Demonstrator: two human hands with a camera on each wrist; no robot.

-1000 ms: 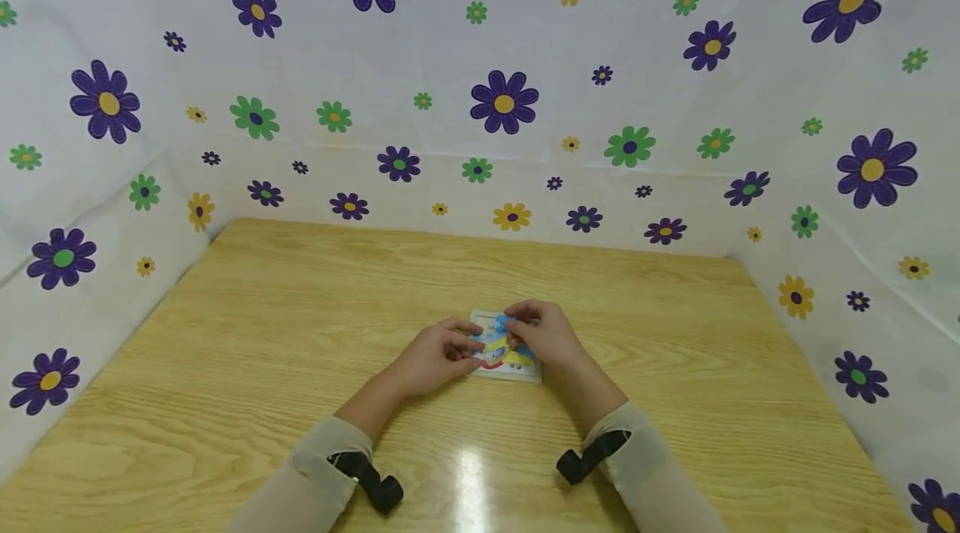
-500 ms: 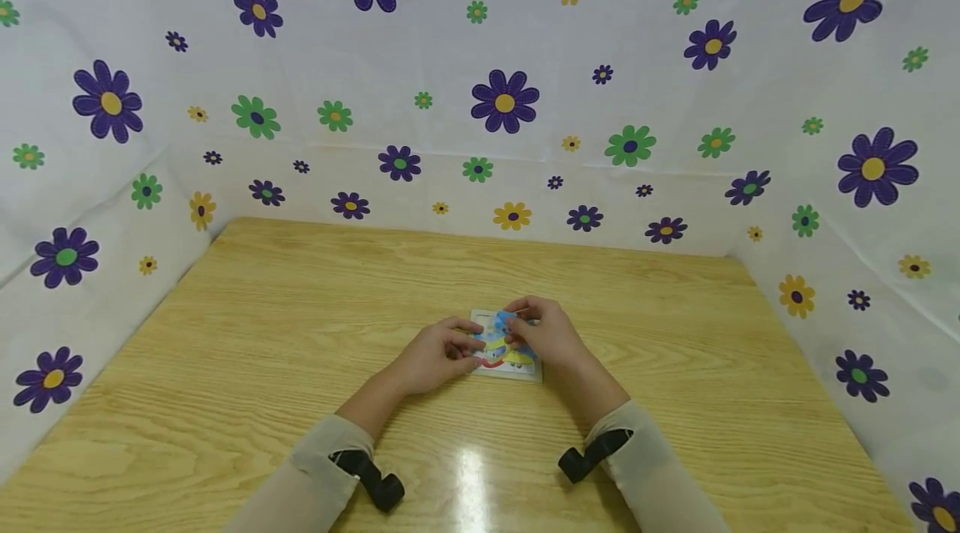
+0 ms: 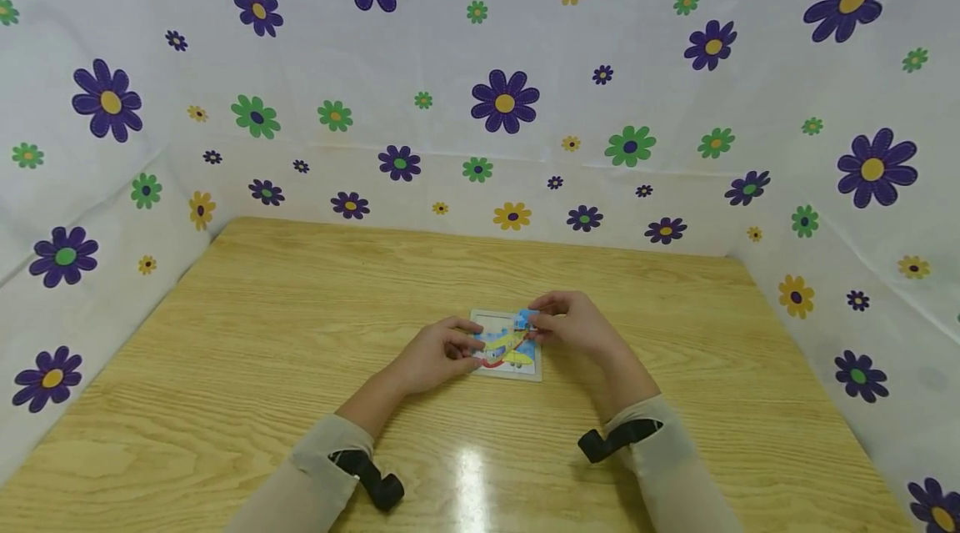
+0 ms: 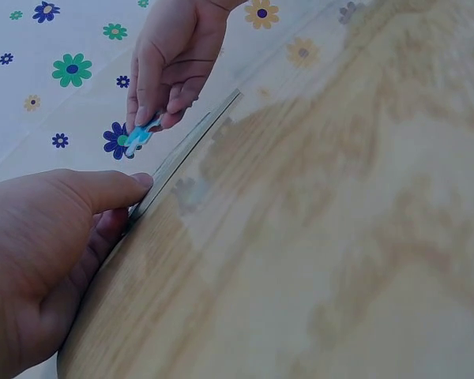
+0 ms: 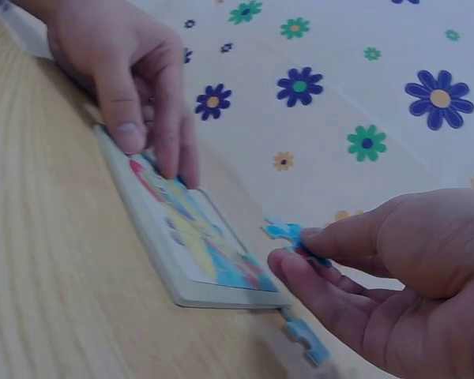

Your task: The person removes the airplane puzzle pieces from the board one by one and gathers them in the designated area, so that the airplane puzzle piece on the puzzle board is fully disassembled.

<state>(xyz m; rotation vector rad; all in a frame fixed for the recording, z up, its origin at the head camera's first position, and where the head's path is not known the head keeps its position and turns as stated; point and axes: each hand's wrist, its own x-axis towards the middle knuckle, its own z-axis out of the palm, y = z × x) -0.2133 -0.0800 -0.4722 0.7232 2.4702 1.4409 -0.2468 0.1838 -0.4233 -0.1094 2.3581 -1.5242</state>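
A light-framed jigsaw board (image 3: 506, 377) with a yellow, red and blue picture lies on the wooden table; its upper part shows bare backing. On its left side rest the fingertips of my left hand (image 3: 435, 359), thumb near the front-left corner. My right hand (image 3: 581, 324) pinches a blue puzzle piece (image 3: 525, 319) between thumb and fingers above the board's back-right part. In the right wrist view that piece (image 5: 283, 230) is tilted, off the board. A second blue piece (image 5: 308, 342) shows beside the board's corner there; whether it is held cannot be told.
The wooden table (image 3: 337, 283) surrounds the board. White cloth (image 3: 420, 41) with purple, green and yellow flowers stands behind and on both sides. Black straps (image 3: 367, 479) are around both sleeves.
My right hand has moved right and slightly back with the blue piece, uncovering more of the picture. My left hand has stayed in place on the board.
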